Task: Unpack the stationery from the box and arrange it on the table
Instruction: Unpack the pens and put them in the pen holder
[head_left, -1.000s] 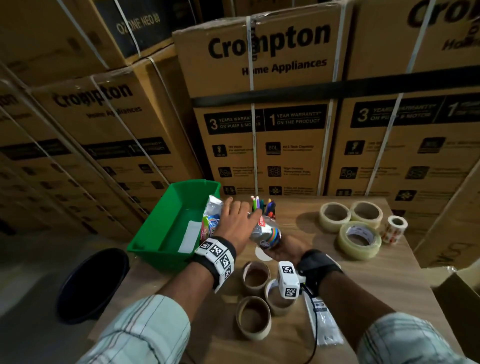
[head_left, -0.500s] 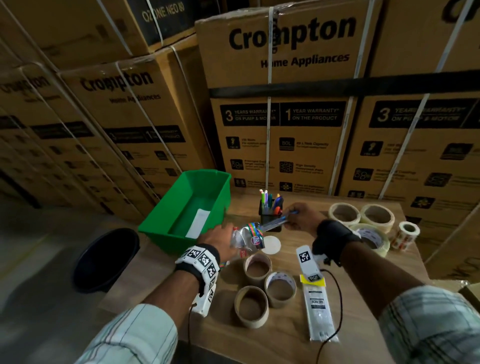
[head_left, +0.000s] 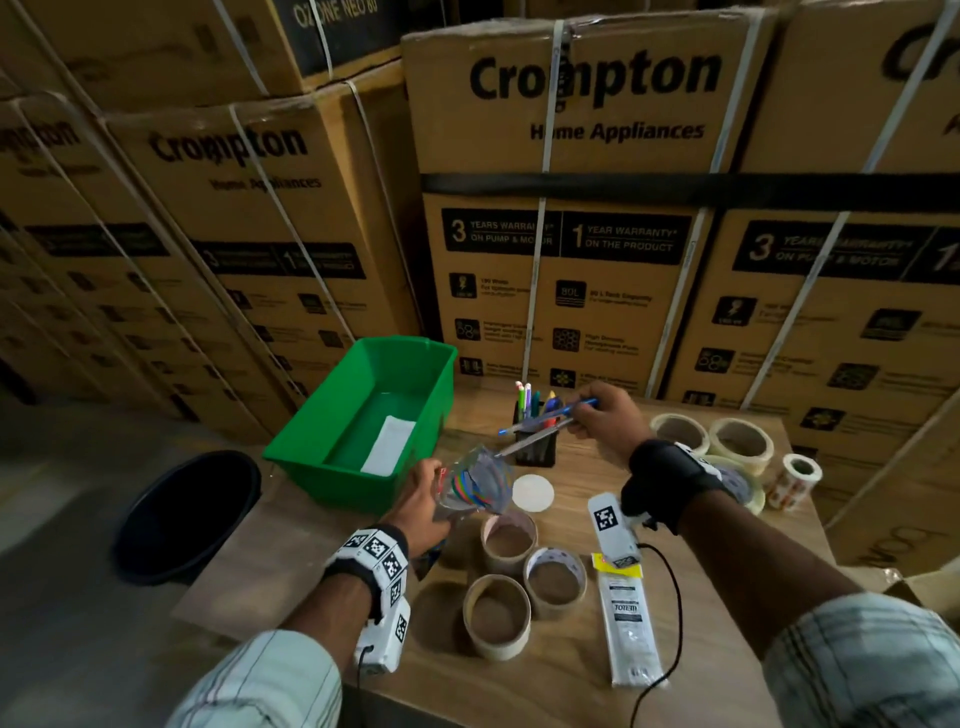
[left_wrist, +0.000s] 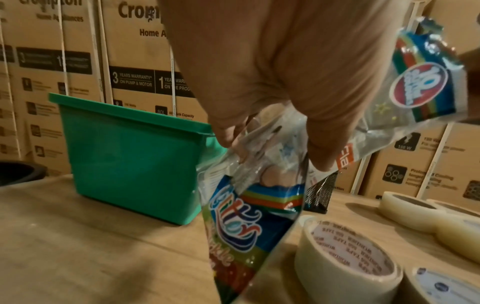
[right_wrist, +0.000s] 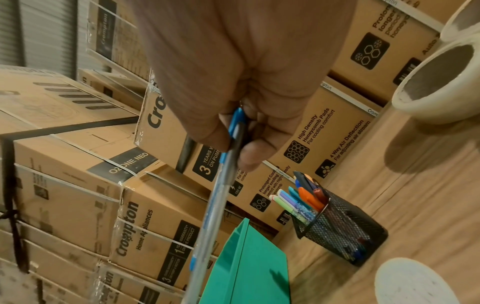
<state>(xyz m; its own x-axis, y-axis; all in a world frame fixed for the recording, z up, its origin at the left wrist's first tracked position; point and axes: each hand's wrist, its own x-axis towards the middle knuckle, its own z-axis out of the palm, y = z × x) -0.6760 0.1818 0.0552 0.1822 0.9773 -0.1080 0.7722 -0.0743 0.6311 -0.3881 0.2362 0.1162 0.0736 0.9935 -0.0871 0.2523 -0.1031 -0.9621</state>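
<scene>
Your right hand (head_left: 605, 418) pinches the capped ends of two blue-capped pens (head_left: 545, 423), thumb against curled fingers. The pens run long and slanted from that grip down toward your left, their far tips at the mouth of the pen packet (head_left: 475, 483) below; whether those tips are inside it or just clear, the head view does not settle. Your left hand (head_left: 421, 501) grips that clear, rainbow-printed packet by its crumpled upper part, fingers curled round the plastic, the printed end hanging toward the wooden table (head_left: 691, 660).

Just beyond your right hand stands the black mesh pen holder (head_left: 535, 447), already bristling with coloured pens, so these two likely belong there, tips down. Past your left hand, the green bin (head_left: 317, 447) holds only a white slip that I can see. Tape rolls sit in two groups, near your wrists (head_left: 524, 577) and off to your right (head_left: 709, 441). Judging by that, you are nearly done.
</scene>
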